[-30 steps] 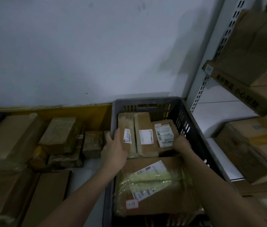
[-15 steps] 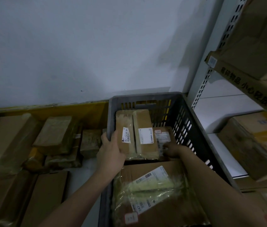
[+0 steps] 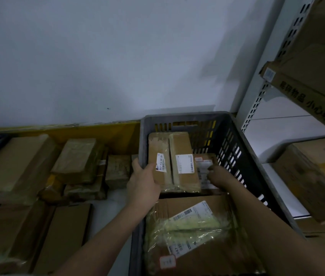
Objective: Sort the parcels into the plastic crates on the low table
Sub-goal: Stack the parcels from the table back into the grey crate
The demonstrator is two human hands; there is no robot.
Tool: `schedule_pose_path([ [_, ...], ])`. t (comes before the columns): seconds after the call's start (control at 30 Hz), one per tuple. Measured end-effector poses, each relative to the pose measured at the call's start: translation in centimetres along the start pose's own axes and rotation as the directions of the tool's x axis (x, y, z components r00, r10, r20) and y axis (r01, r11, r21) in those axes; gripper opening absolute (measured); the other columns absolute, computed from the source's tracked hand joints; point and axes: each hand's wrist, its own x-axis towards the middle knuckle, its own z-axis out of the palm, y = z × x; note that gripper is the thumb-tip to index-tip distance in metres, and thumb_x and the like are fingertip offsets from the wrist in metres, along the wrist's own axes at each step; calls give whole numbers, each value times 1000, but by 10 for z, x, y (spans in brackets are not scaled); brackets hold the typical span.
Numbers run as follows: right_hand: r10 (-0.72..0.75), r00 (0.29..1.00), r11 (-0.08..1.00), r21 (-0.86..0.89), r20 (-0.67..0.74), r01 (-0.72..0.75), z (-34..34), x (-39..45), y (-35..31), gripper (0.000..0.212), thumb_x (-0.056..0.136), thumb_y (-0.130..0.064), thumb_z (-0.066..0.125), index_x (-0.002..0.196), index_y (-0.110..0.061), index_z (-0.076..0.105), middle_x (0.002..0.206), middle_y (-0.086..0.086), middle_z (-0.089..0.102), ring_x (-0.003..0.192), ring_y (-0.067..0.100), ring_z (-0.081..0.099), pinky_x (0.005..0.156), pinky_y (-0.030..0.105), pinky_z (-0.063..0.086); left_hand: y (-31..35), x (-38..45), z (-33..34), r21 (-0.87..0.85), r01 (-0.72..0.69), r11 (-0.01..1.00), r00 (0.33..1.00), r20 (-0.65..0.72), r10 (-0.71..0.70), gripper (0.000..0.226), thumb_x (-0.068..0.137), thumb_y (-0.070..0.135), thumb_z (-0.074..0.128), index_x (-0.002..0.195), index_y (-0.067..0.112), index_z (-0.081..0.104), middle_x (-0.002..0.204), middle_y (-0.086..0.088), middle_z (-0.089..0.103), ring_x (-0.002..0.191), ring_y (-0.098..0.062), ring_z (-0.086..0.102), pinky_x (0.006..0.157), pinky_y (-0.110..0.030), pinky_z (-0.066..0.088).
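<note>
A grey plastic crate stands against the wall. In its far half lies a taped pair of long brown parcels with white labels. My left hand grips this pair at its near left corner, thumb on top. To the right a smaller labelled parcel lies lower in the crate; my right hand rests on it with fingers curled over its label. A big box wrapped in clear film fills the near half of the crate.
Several brown parcels lie on the low table left of the crate, before a yellow board. A white shelf upright and cartons stand close on the right. A white wall is behind.
The taped pair has tilted up at its far end under my left hand. My right hand has slid from the pair's near right end onto the smaller parcel.
</note>
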Motion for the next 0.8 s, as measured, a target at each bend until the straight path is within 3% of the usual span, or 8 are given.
schedule_pose_path([
  [0.1, -39, 975, 998, 30, -218, 46, -13, -10, -12, 20, 97, -17, 50, 108, -12, 65, 92, 7, 67, 83, 23, 63, 70, 35, 52, 0, -1, -1, -1, 7, 1000, 1000, 11, -7, 53, 90, 8, 55, 139, 28, 47, 150, -7, 21, 109, -30, 58, 81, -30, 45],
  [0.23, -180, 909, 975, 53, -377, 215, -31, -36, -46, 18, 99, -20, 49, 97, -14, 66, 88, 12, 68, 73, 26, 60, 62, 33, 48, -2, -1, -4, -58, 19, 998, 999, 33, -17, 56, 92, 14, 53, 143, 31, 41, 153, -8, 22, 113, -34, 57, 89, -38, 49],
  [0.3, -253, 883, 944, 100, -396, 315, -34, -52, -69, 20, 100, -21, 49, 88, -14, 64, 83, 11, 68, 69, 24, 59, 60, 35, 48, -6, 0, -7, -228, 24, 973, 999, 30, -18, 51, 96, 23, 53, 144, 36, 39, 151, -4, 27, 122, -30, 53, 94, -36, 45],
  [0.37, -302, 859, 912, 136, -413, 386, -34, -68, -95, 24, 100, -22, 49, 89, -9, 67, 80, 10, 67, 72, 26, 63, 68, 44, 54, -15, -1, -10, -471, 15, 882, 1000, 15, -9, 52, 101, 33, 49, 149, 38, 30, 152, 2, 32, 132, -17, 43, 103, -30, 37],
  [0.43, -347, 841, 881, 162, -416, 444, -30, -85, -122, 27, 100, -22, 49, 87, -5, 66, 79, 13, 67, 73, 32, 64, 70, 48, 55, -30, -7, -14, -623, 16, 782, 999, -15, -32, 55, 103, 42, 40, 154, 38, 19, 156, 2, 34, 138, -13, 37, 114, -36, 32],
  [0.53, -425, 818, 829, 194, -388, 524, -18, -113, -164, 24, 100, -23, 50, 86, -12, 67, 77, 4, 68, 73, 23, 65, 72, 46, 55, -68, -17, -24, -666, 41, 745, 991, -67, -115, 55, 104, 45, 34, 155, 37, 16, 154, -3, 39, 138, -22, 41, 114, -47, 34],
  [0.7, -567, 764, 741, 213, -309, 636, 22, -157, -233, 19, 98, -22, 53, 89, -17, 70, 78, -7, 68, 76, 11, 63, 69, 31, 49, -169, -31, -36, -603, 183, 777, 961, -55, -270, 50, 103, 37, 43, 151, 29, 32, 144, 0, 50, 128, -19, 50, 105, -42, 43],
  [0.8, -654, 739, 702, 237, -160, 672, 54, -179, -269, 16, 100, -23, 53, 94, -23, 69, 86, -9, 68, 79, 8, 63, 69, 25, 49, -227, -49, -37, -552, 256, 793, 934, -71, -351, 40, 99, 28, 52, 138, 28, 46, 131, 3, 57, 116, -17, 56, 97, -38, 47],
])
